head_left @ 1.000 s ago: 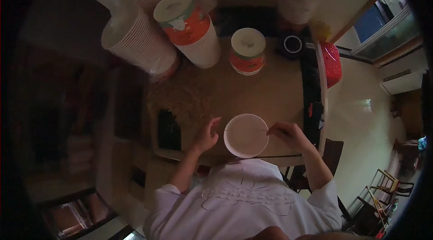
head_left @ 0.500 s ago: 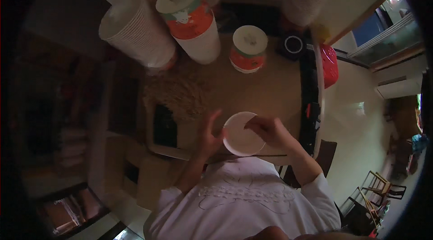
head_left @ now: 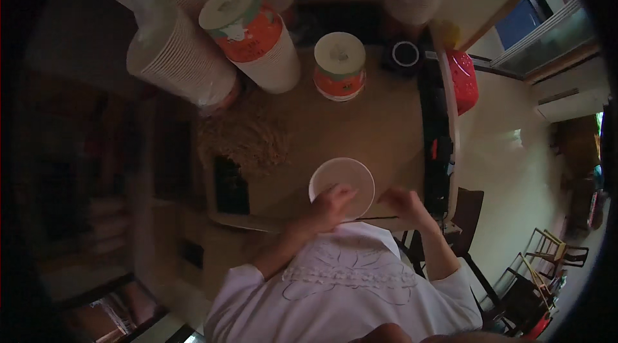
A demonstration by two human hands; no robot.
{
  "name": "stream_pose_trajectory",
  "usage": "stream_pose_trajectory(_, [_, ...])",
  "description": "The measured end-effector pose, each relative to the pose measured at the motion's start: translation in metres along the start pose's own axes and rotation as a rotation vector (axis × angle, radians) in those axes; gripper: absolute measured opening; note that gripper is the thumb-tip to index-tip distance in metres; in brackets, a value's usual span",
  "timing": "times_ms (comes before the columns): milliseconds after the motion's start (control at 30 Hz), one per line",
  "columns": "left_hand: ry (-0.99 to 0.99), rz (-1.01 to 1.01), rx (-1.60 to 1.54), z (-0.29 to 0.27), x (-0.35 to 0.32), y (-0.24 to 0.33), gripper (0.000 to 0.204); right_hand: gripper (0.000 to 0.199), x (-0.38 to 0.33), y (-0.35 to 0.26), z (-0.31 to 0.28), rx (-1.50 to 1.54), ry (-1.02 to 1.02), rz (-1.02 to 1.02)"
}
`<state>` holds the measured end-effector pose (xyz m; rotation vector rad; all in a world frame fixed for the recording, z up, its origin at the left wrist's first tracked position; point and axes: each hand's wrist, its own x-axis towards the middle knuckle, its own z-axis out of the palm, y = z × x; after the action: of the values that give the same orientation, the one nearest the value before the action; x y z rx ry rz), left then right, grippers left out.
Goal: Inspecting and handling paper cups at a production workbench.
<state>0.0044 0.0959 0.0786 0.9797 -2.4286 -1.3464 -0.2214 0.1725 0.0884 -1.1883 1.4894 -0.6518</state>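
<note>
A white paper cup (head_left: 344, 175), seen from above, stands near the front edge of the brown table (head_left: 380, 130). My left hand (head_left: 329, 206) reaches over the cup's near rim, and its fingers grip that rim. My right hand (head_left: 403, 204) lies just right of the cup at the table's front edge. Its fingers point toward the cup without touching it, and I see nothing in it. Both forearms come up from my white top at the bottom of the view.
Tall stacks of paper cups stand at the back: an orange-and-white stack (head_left: 248, 34), a shorter one (head_left: 339, 66) and plain pale stacks (head_left: 180, 63). A heap of brown fibres (head_left: 241, 137) lies at the left, a black roll (head_left: 405, 53) at the back, a red basket (head_left: 463, 79) at the right.
My left hand has moved from the cup's left side onto its near rim. My right hand, over the cup half a second ago, has drawn back to the right.
</note>
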Motion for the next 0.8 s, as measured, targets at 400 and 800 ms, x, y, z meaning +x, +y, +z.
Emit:
stream_pose_trajectory(400, [-0.123,0.004,-0.208,0.033,0.018,0.029,0.052,0.013,-0.016,-0.002,0.022,0.104,0.031,-0.136])
stream_pose_trajectory(800, [0.094,-0.058,-0.365,0.030,0.015,0.026,0.017,0.016,-0.014,0.005,0.028,0.122,0.133,-0.064])
